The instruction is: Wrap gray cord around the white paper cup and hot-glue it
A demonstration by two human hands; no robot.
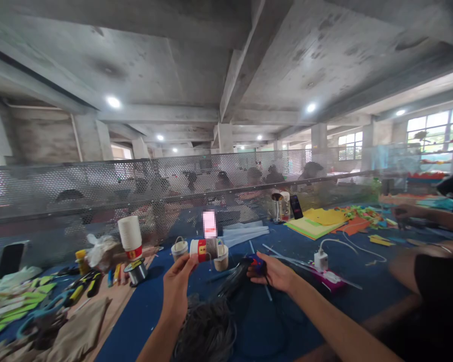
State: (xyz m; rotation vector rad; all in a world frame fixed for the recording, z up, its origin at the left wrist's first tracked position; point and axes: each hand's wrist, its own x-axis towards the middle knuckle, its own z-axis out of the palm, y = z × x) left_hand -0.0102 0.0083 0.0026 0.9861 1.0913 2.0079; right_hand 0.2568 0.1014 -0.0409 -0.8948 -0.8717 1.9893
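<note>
Pinching a cup (201, 250) in my left hand (179, 274), I hold it sideways above the table (124, 319): white, red-banded, gold-patched, grey toward one end. My right hand (274, 272) grips something blue (259, 265) beside dark strands (234, 278).

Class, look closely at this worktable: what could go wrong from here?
The sideways paper cup in the left grip might dent if squeezed hard. It could also knock the two small cups seen near it. The tangled dark strands between the forearms may snag or knot.
</note>
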